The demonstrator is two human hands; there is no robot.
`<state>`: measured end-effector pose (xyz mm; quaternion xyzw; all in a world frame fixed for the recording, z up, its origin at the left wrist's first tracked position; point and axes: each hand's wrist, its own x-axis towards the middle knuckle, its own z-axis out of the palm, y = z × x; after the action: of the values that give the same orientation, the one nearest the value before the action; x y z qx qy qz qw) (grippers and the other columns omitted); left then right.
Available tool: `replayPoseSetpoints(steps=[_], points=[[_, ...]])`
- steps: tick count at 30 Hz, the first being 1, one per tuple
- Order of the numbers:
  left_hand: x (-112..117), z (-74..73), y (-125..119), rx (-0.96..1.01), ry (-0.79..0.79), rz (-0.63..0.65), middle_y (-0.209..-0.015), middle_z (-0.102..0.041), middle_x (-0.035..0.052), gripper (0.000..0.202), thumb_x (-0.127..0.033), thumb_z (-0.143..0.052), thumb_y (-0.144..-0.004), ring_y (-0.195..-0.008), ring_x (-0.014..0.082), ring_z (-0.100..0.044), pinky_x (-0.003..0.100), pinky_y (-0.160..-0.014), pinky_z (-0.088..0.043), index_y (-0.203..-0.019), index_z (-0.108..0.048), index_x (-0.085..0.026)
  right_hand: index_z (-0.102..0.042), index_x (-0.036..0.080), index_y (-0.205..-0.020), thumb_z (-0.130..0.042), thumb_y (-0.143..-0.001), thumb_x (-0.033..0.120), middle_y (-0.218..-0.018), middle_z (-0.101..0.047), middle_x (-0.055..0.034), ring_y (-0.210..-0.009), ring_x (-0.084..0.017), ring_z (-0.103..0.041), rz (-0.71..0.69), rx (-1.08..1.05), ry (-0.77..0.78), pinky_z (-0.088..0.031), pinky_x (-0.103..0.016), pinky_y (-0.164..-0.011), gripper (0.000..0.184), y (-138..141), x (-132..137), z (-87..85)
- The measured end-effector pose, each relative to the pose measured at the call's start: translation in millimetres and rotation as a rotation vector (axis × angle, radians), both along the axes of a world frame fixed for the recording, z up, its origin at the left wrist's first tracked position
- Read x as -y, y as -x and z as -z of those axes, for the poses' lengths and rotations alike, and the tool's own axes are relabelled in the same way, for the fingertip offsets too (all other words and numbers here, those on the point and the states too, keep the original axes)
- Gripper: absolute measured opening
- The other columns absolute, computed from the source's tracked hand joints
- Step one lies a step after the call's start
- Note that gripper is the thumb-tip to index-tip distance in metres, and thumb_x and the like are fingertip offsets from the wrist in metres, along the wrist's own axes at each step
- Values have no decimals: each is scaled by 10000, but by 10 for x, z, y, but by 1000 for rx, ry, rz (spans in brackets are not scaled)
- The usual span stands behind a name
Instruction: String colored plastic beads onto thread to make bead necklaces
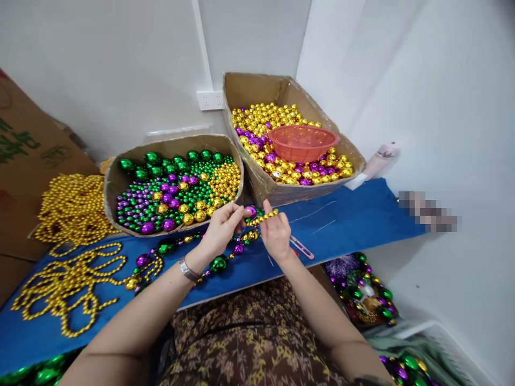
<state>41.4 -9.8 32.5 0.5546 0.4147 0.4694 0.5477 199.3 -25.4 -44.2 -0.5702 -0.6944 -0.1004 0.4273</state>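
Observation:
Over the blue-covered table, my left hand [223, 228] has thumb and fingertips pinched at one end of a short string of gold beads [261, 217], beside a shiny purple ball [250, 211]. The gold string stretches across to my right hand [276, 234], whose fingers are curled around its other end. Below my hands lies a garland of mixed balls, including a green ball [219, 263] and a purple ball [238, 249]. It runs left behind my left wrist. Pink thread snips [302, 247] lie just right of my right hand.
A carton [173, 140] of green, purple and gold beads stands behind my left hand. A taller carton [261, 185] holds gold and purple balls and a red plastic basket [303, 142]. Long gold bead chains [76, 279] spread at left. Thin wires [324, 226] lie on the blue cloth [362, 214].

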Motion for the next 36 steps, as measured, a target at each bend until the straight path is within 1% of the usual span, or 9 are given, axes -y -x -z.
replayPoseSetpoints(steps=[3, 7, 12, 14, 17, 22, 26, 30, 36], points=[[-67, -13, 67, -197, -36, 106, -552, -572, -1, 292, -437, -661, -788, -462, 93, -456, 195, -419, -338, -673, -643, -169, -637, 225, -1195, -428, -959, 237, -698, -636, -96, -713, -242, -540, -5, 206, -65, -388, -376, -652, 315, 23, -112, 78], [-140, -25, 107, -263, -49, 215, -518, -523, -17, 329, -442, -674, -764, -452, 89, -396, 205, -418, -283, -590, -594, -174, -635, 235, -1204, -452, -943, 201, -702, -639, -88, -732, -237, -555, -34, 237, -67, -402, -381, -669, 321, 91, -117, 76], [-182, 58, 203, -30, 35, 59, -609, -572, 3, 295, -433, -685, -755, -504, 85, -438, 201, -473, -330, -654, -615, -165, -591, 213, -1256, -495, -915, 165, -1053, -689, -113, -946, -228, -616, -218, 89, -130, -505, -382, -817, 358, 35, 260, -77], [-161, 81, 234, 12, 32, 13, -651, -598, 13, 286, -423, -695, -752, -540, 89, -463, 202, -504, -354, -673, -621, -158, -580, 250, -1258, -550, -884, 161, -1088, -678, -90, -995, -218, -622, -296, 43, -238, -527, -377, -830, 386, -28, 439, -160], [-89, 80, 221, -22, -54, 37, -676, -611, 18, 289, -417, -671, -788, -600, 99, -485, 211, -560, -383, -691, -625, -149, -622, 258, -1184, -598, -850, 145, -1037, -672, -82, -960, -212, -629, -251, -69, -293, -532, -377, -804, 353, -62, 569, -299], [45, 82, 156, -112, -146, 91, -687, -602, 9, 282, -407, -615, -847, -643, 110, -499, 223, -606, -410, -728, -615, -151, -685, 212, -991, -521, -928, 238, -824, -696, -41, -715, -148, -633, -330, -354, 152, -521, -289, -699, 178, 101, 440, -414], [146, 126, 177, -192, -197, 132, -700, -599, 9, 292, -410, -577, -871, -659, 116, -510, 230, -627, -423, -749, -609, -146, -673, 214, -1000, -533, -919, 364, -905, -712, -39, -770, -153, -651, -398, -791, 396, -515, -267, -683, 220, 291, 316, -308], [219, 181, 203, -206, -185, 146, -691, -586, 4, 301, -418, -580, -866, -641, 113, -492, 232, -613, -414, -750, -604, -141, -639, 209, -873, -641, -835, 424, -776, -660, 6, -671, -119, -593, -467, -1267, 477, -471, -222, -574, 218, 433, 274, -227], [232, 276, 234, -30, -45, 38, -648, -589, -1, 276, -409, -615, -851, -605, 108, -506, 231, -601, -411, -773, -638, -145, -581, 222, -817, -712, -782, 437, -797, -616, 21, -710, -92, -570, -535, -1575, 436, -470, -186, -595, 254, 439, 265, -314]])
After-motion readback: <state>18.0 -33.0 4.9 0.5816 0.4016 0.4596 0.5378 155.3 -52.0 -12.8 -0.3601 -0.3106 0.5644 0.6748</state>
